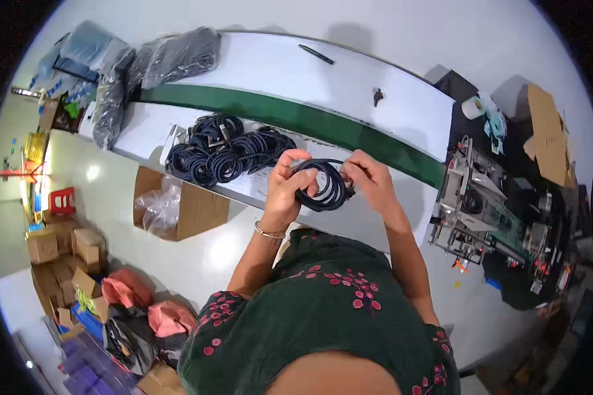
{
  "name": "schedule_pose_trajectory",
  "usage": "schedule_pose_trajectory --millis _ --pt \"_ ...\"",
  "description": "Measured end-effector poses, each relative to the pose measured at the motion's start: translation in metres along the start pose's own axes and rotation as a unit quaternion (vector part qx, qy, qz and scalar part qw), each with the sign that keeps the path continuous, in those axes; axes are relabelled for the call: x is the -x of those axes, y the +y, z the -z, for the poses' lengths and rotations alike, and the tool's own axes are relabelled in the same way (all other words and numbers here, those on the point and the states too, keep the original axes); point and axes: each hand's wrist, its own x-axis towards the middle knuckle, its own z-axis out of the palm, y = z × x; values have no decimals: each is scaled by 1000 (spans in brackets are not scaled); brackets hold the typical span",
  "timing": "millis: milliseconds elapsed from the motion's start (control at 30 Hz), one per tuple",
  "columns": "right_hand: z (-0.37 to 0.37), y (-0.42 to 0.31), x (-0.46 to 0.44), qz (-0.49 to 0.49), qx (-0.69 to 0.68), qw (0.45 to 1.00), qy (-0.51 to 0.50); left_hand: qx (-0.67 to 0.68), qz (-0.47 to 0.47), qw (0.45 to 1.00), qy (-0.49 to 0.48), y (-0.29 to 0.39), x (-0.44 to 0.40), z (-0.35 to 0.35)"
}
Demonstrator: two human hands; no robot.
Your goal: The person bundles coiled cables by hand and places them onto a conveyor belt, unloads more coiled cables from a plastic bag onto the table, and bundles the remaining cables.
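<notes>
A coiled dark cable (326,191) hangs between my two hands above the front edge of the white table. My left hand (290,187) is closed round the coil's left side, thumb on top. At the coil's upper right, my right hand (370,178) pinches the cable near its end; the fingertips partly hide what they hold. Left of my hands, a pile of similar coiled cables (224,158) lies on the table (415,201).
A green strip (277,118) runs along the table. Beyond it lie a black pen (316,54) and a small black object (377,97). Plastic-wrapped bundles (181,58) sit at the left end. A cardboard box (204,209) stands below; machinery (474,197) is at the right.
</notes>
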Motion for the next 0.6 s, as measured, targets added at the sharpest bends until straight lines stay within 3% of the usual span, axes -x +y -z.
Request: schedule_pose_trajectory --millis 67,200,267,300,367,467,600 --pt "-5 4 8 -12 -10 1000 22 6 11 1000 -4 -3 -5 3" --pt "-15 2 24 -61 -112 976 179 124 20 992 -1 -14 -27 3" --pt "-6 20 39 -136 -159 970 125 133 22 991 7 -16 -29 2" --pt "-11 22 44 -136 -154 970 131 137 18 990 19 -15 -31 0" --pt "-24 23 47 -117 -215 969 28 143 13 989 31 -12 -41 -8" --pt "-35 24 33 -165 -191 966 62 150 17 988 27 -18 -45 -12" --pt "-31 40 31 -104 -143 984 -7 90 17 994 63 -19 -50 -10"
